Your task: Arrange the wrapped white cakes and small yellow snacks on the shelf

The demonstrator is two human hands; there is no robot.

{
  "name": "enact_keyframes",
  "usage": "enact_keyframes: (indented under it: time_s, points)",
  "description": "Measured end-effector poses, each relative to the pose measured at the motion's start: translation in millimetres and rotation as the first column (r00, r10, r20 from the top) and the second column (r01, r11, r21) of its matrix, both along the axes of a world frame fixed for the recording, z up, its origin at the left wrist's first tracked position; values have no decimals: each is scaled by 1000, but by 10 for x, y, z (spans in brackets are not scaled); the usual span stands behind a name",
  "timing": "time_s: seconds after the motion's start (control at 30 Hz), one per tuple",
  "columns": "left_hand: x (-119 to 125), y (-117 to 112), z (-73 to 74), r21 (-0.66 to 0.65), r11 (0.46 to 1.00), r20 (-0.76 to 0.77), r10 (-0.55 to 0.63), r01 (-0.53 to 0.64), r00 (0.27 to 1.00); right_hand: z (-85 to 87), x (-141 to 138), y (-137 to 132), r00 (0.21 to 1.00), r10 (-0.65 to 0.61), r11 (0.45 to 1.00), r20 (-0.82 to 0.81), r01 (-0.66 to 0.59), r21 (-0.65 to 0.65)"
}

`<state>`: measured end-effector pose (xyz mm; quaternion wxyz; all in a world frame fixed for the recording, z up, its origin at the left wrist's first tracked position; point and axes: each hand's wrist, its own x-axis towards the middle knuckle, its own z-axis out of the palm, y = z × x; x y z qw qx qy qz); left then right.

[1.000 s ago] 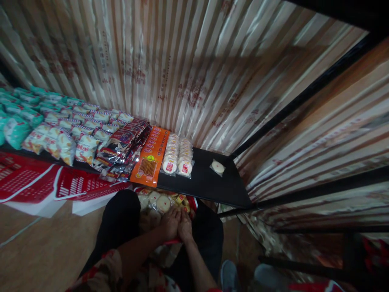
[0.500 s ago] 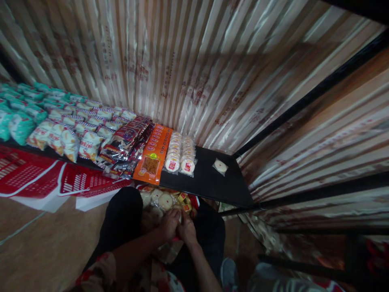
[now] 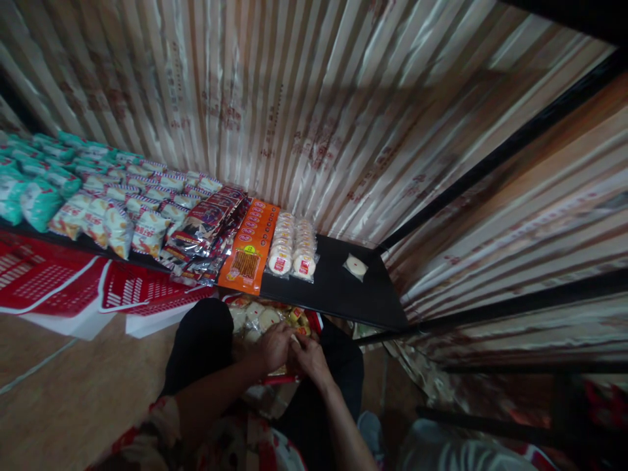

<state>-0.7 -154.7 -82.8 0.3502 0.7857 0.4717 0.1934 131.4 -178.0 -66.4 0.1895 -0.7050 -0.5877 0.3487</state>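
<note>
I see the left hand [image 3: 275, 345] and right hand [image 3: 310, 359] together, pinching a pale item [image 3: 294, 339], over a red basket [image 3: 282, 379] of snacks [image 3: 269, 318]. Adjusting that piece seems the step; raising it would call for clearing the shelf [image 3: 338, 294] just ahead. There, cracker rows [image 3: 304, 245] sit between an orange packet [image 3: 252, 245] and a lone cracker [image 3: 355, 265].

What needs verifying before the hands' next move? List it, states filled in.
1. Both hands in view: ok; left hand and right hand close together over the red basket.
2. Secure grip: cannot tell; the hands hide what lies between.
3. Wrapped rounds in basket: ok, several visible.
4. Two shelf rows side by side: ok, beside the orange packet.
5. Lone wrapped round with the rows: not ok, lies apart.
</note>
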Motion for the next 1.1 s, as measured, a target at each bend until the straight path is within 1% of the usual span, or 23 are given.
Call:
enact_keyframes:
  time_s: [0.1,0.17,0.23,0.33,0.47,0.57,0.63,0.77,0.9,1.0,1.1]
  points:
    - [-30,77,39,-6,999,-18,-39,39,999,37,15,68,992,26,1000,-121,-25,10]
    - [-54,124,70,-16,998,-29,-53,53,998,58,23,111,980,27,999,-198,-32,-22]
    - [-81,163,104,-31,998,-25,-48,47,999,68,32,143,965,2,997,-263,-21,-70]
    - [-117,209,158,-57,998,-17,-2,1,1000,62,51,177,932,-36,995,-361,-1,-103]
    - [-153,260,224,-85,995,-25,43,-45,999,67,76,222,858,-77,989,-508,2,-146]
    - [-188,291,245,-103,991,-7,90,-90,996,129,78,260,820,-129,982,-558,28,-186]
    - [-217,307,238,-130,980,5,156,-154,988,194,70,282,803,-157,979,-574,52,-195]
    - [-272,329,194,-206,932,30,310,-298,950,333,21,314,750,-211,973,-626,98,-211]
    - [-284,340,151,-318,846,51,466,-428,883,443,-68,347,727,-239,970,-644,145,-197]
    - [-262,342,121,-403,778,88,556,-481,827,476,-132,370,705,-230,973,-671,157,-168]
    - [-227,340,93,-455,728,110,617,-513,779,453,-171,390,680,-252,967,-688,202,-154]
